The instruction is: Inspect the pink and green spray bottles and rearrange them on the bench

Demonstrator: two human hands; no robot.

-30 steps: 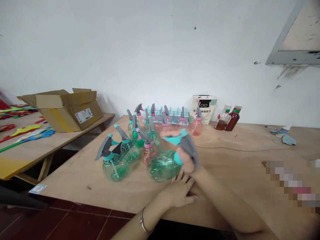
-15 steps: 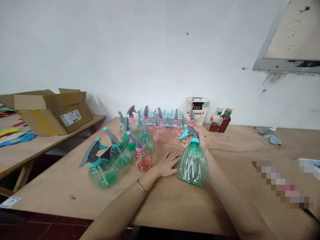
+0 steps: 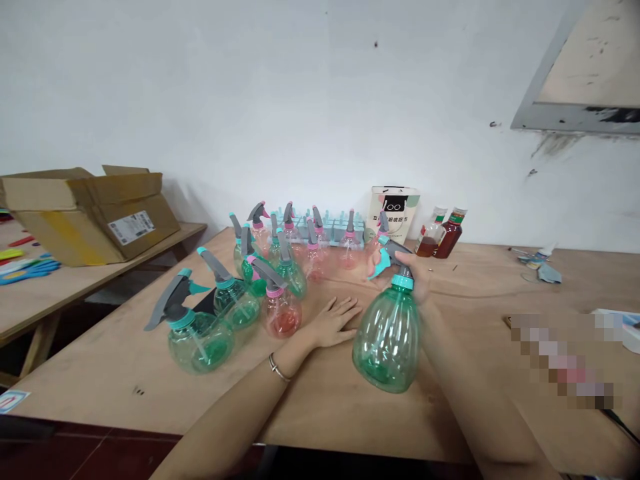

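Observation:
My right hand (image 3: 419, 272) grips a green spray bottle (image 3: 387, 340) by its grey head with turquoise trigger, holding it tilted in front of me. Part of that hand is hidden behind the spray head. My left hand (image 3: 334, 322) lies flat on the wooden table (image 3: 320, 407), fingers spread, holding nothing. Left of it stands a pink spray bottle (image 3: 283, 313) with a grey head. Farther left are a green spray bottle (image 3: 201, 343) and another green one (image 3: 237, 301). Behind them several more green and pink spray bottles stand in a loose group.
A pale blue rack (image 3: 325, 228), a printed paper bag (image 3: 394, 213) and two sauce bottles (image 3: 450, 233) stand along the wall. An open cardboard box (image 3: 95, 217) sits on the left table. At right lies a partly blurred-out object (image 3: 560, 363).
The green spray bottle in my right hand has tilted the other way and come slightly nearer. My left hand stays flat on the table. The whole view has shifted a little.

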